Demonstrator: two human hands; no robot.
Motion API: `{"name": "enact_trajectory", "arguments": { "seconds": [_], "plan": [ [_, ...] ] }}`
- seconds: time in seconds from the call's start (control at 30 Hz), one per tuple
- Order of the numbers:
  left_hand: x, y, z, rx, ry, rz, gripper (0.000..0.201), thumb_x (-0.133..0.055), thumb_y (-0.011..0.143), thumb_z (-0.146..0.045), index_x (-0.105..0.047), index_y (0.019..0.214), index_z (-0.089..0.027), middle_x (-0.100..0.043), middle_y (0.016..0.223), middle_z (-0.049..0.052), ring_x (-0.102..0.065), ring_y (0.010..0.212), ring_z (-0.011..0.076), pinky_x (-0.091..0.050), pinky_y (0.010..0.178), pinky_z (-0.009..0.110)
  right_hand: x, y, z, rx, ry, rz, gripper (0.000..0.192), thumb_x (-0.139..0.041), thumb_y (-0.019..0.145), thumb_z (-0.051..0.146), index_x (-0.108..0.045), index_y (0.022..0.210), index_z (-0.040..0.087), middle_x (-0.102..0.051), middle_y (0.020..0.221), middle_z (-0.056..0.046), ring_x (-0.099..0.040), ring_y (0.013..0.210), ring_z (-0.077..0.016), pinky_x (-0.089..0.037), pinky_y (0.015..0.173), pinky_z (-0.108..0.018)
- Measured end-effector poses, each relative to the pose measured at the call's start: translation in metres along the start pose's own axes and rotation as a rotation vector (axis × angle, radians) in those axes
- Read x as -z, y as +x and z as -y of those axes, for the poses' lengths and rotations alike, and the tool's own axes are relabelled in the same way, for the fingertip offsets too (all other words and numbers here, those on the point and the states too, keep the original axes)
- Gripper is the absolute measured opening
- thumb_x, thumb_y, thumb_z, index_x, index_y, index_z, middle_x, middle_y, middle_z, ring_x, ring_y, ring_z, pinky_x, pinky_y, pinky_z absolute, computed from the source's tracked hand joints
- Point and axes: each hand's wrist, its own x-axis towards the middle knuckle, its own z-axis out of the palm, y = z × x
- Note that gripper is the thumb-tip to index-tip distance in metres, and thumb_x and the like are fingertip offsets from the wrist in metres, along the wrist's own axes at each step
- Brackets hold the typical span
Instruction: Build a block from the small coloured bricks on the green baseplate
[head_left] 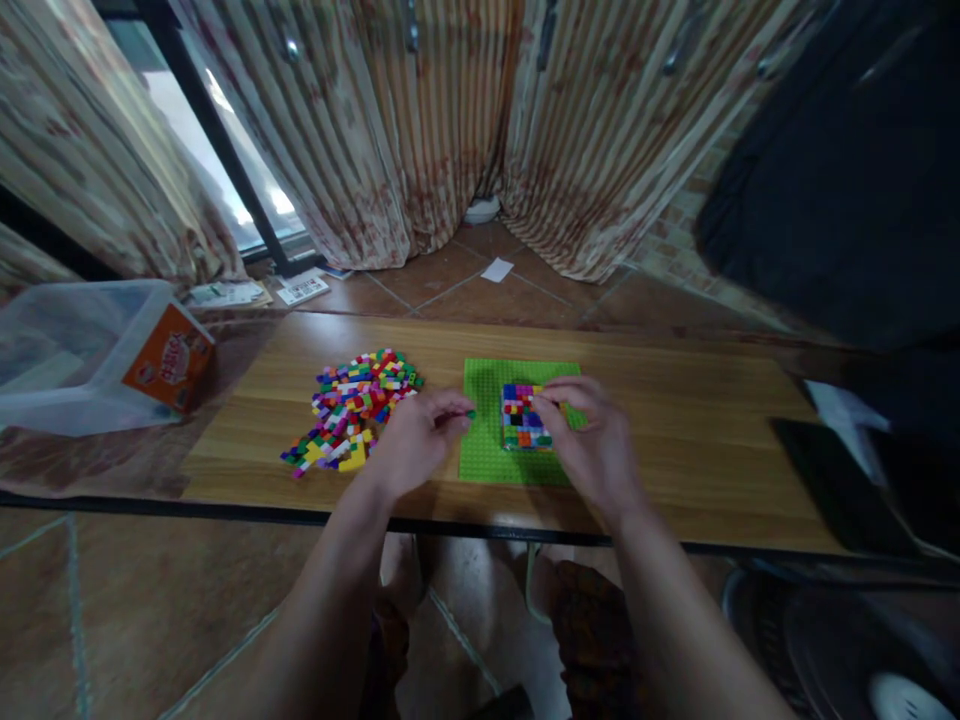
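Observation:
My left hand (424, 432) hovers at the left edge of a green studded baseplate (480, 462), its thumb and forefinger pinched on a small green toy brick (471, 414). A square block of many-coloured bricks (517, 420) is built up on the baseplate. Over the right part of that block, my right hand (592, 435) is bent with thumb and forefinger close together at its top. Whether those fingertips hold a brick is hidden. Left of my left hand lies a loose pile of toy bricks (352, 405) in many colours.
The wooden table (697, 440) has a dark front edge close to my legs. A clear plastic box (82, 350) with an orange label stands at the left. A dark flat object (832, 480) lies at the table's right end. Striped curtains (420, 130) hang behind.

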Motion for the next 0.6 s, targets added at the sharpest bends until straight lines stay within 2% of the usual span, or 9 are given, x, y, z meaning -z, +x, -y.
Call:
{"name": "enact_trajectory", "arguments": {
  "seconds": [0.13, 0.23, 0.4, 0.6],
  "plan": [
    [-0.022, 0.001, -0.008, -0.025, -0.164, -0.025, 0.016, -0.060, 0.082, -0.018, -0.065, 0.097, -0.016, -0.071, 0.089, 0.004, -0.067, 0.085, 0.0159, -0.053, 0.080, 0.028, -0.007, -0.004, 0.010, 0.046, 0.067, 0.179, 0.015, -0.061, 0.089, 0.033, -0.074, 0.093, 0.026, -0.068, 0.104, -0.006, -0.063, 0.102, -0.0221, -0.048, 0.093, -0.041],
    [-0.032, 0.002, -0.016, -0.018, -0.235, -0.068, 0.017, -0.061, 0.082, -0.017, -0.063, 0.099, -0.016, -0.070, 0.090, 0.005, -0.067, 0.087, 0.0152, -0.053, 0.082, 0.027, -0.011, -0.006, 0.010, 0.071, 0.059, 0.220, 0.014, -0.062, 0.089, 0.031, -0.074, 0.094, 0.026, -0.069, 0.102, -0.006, -0.062, 0.104, -0.0227, -0.047, 0.094, -0.043],
    [-0.043, 0.004, -0.025, 0.029, -0.300, -0.138, 0.021, -0.063, 0.079, -0.013, -0.061, 0.099, -0.016, -0.071, 0.085, 0.002, -0.068, 0.079, 0.0138, -0.055, 0.075, 0.025, -0.013, -0.008, 0.007, 0.066, 0.070, 0.154, 0.016, -0.060, 0.091, 0.030, -0.075, 0.090, 0.026, -0.070, 0.095, -0.005, -0.063, 0.097, -0.0218, -0.049, 0.086, -0.039],
    [-0.051, 0.008, -0.020, 0.094, -0.260, -0.233, 0.015, -0.062, 0.079, -0.018, -0.066, 0.093, -0.016, -0.074, 0.085, 0.004, -0.069, 0.075, 0.0151, -0.056, 0.070, 0.026, -0.003, -0.004, 0.005, 0.120, -0.070, 0.022, 0.016, -0.060, 0.091, 0.030, -0.075, 0.089, 0.027, -0.072, 0.095, -0.004, -0.063, 0.094, -0.0222, -0.048, 0.087, -0.040]
  ]
}}
